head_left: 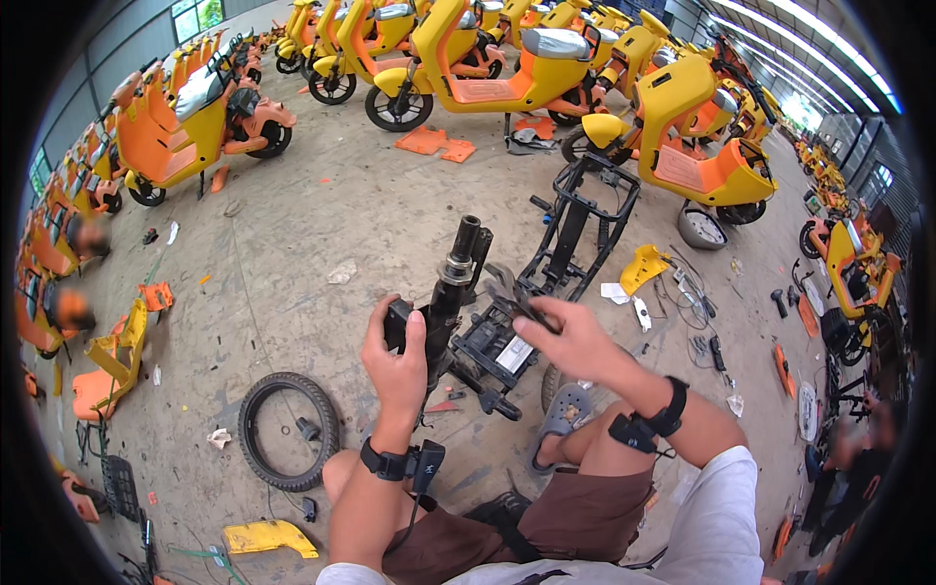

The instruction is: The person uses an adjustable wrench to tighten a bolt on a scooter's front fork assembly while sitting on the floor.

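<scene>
My left hand is closed around a small black box-shaped part, pressed against the upright black metal tube of a stripped scooter frame. The tube has a bare metal ring near its open top. In my right hand are dark pliers, their jaws pointing up and left, just right of the tube. The pliers' handles are mostly hidden by my fingers. Behind and below lies the rest of the black scooter frame.
A tyre lies left of my knees, with a yellow panel in front of it. Yellow scooters stand in rows ahead and left. Cables and a yellow cover lie right. A person is at far right.
</scene>
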The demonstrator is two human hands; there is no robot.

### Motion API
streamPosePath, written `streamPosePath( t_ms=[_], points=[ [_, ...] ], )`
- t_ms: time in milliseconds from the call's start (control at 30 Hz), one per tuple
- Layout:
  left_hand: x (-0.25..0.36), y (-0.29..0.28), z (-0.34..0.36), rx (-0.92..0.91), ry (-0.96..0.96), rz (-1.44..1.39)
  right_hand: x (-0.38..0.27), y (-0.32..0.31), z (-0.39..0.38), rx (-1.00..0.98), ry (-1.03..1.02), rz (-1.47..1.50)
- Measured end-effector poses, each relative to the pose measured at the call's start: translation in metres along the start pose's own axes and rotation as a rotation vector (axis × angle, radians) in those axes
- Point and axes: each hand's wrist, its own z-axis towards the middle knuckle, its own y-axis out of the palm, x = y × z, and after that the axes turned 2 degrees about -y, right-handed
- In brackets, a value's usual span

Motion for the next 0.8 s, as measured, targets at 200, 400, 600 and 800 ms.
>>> streamPosePath(
  t_ms=[200, 400, 600, 800],
  points=[
    [-0.005, -0.001, 0.002, 0.047, 0.06, 0.028, -0.006, -0.02, 0.035, 0.008, -0.229, -0.345],
    [-0.004, 0.0, 0.002, 0.052, 0.074, 0.033, -0.018, -0.018, 0.039, -0.06, -0.201, -0.399],
    [-0.002, 0.001, 0.0, 0.054, 0.036, 0.013, -0.038, -0.025, 0.045, -0.167, -0.135, -0.441],
    [-0.005, -0.002, 0.002, 0.043, 0.053, 0.007, -0.042, -0.026, 0.042, -0.192, -0.145, -0.537]
  ],
)
